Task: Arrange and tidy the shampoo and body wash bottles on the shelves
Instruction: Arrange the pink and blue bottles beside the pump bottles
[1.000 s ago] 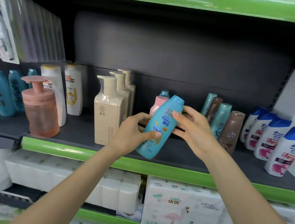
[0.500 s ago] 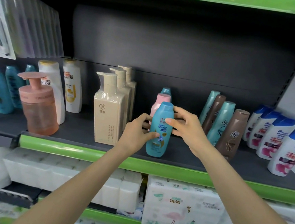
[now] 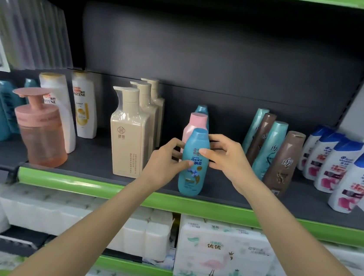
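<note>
With both hands, left hand (image 3: 169, 159) and right hand (image 3: 226, 160), pinching the upright blue Rejoice bottle (image 3: 194, 162) on the shelf (image 3: 236, 212), placement looks near done; next, release and square it with the pink bottle (image 3: 195, 125) behind.

Bottle count, middle shelf (image 3: 125, 190):

- Between the hands: 1 blue Rejoice bottle (image 3: 193, 168). Directly behind it: 1 pink bottle (image 3: 195, 125) and 1 further blue bottle (image 3: 202, 109).
- Left of the left hand (image 3: 166, 158): 3 beige pump bottles (image 3: 129, 136); beyond them, 2 white Pantene bottles (image 3: 84, 108) and 1 pink pump dispenser (image 3: 41, 133).
- Right of the right hand (image 3: 228, 159): 2 teal bottles (image 3: 270, 148) and 2 brown bottles (image 3: 283, 163), alternating; beyond them, 4 white Head & Shoulders bottles (image 3: 353, 182) with blue caps.

Hands in view: 2.
</note>
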Action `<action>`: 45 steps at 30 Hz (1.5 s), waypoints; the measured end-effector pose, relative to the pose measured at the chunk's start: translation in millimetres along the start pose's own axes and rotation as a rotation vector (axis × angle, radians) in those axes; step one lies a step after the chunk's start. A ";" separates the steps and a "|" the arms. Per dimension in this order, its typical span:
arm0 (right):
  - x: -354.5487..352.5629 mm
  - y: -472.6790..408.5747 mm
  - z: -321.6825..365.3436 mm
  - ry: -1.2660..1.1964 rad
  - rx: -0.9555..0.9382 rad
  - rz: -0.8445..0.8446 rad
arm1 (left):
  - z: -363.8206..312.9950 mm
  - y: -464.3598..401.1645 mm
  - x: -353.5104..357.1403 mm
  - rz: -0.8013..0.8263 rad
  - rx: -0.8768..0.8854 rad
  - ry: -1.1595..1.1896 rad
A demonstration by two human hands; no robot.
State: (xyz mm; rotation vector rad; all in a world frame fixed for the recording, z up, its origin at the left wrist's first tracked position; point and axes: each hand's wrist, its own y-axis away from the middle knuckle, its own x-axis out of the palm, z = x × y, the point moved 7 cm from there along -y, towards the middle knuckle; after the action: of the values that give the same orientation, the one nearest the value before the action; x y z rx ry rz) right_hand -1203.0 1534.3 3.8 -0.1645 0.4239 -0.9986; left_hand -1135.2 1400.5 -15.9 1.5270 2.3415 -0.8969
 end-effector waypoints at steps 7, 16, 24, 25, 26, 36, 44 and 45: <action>-29.1 -18.0 14.1 -0.009 -0.009 -0.126 | -11.9 -18.2 -38.1 -0.174 0.082 0.119; -21.9 -63.8 14.3 0.212 0.014 -0.061 | -31.9 -72.8 -30.6 -0.072 0.140 -0.123; -7.1 -76.4 15.2 0.169 -0.053 -0.033 | -25.7 -79.4 -25.5 -0.060 0.132 -0.060; -6.9 -76.5 15.3 0.169 -0.053 -0.038 | -26.2 -79.8 -25.7 -0.056 0.130 -0.057; -7.7 -75.8 15.8 0.169 -0.053 -0.042 | -27.7 -80.4 -26.1 -0.049 0.129 -0.050; -61.3 -52.2 68.8 0.168 -0.234 -0.215 | -96.2 -91.0 -17.8 -0.007 0.258 -0.036; -105.0 -11.4 75.3 0.158 -0.219 -0.428 | -138.0 -61.5 13.2 -0.027 0.419 0.013; -108.9 -6.1 73.1 0.141 -0.200 -0.441 | -139.6 -56.3 16.8 -0.028 0.433 0.033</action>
State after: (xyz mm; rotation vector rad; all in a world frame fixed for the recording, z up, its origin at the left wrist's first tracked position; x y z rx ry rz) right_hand -1228.2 1618.4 101.4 -0.3810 0.6333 -1.4053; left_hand -1171.2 1479.6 108.0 1.6667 2.2975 -1.4726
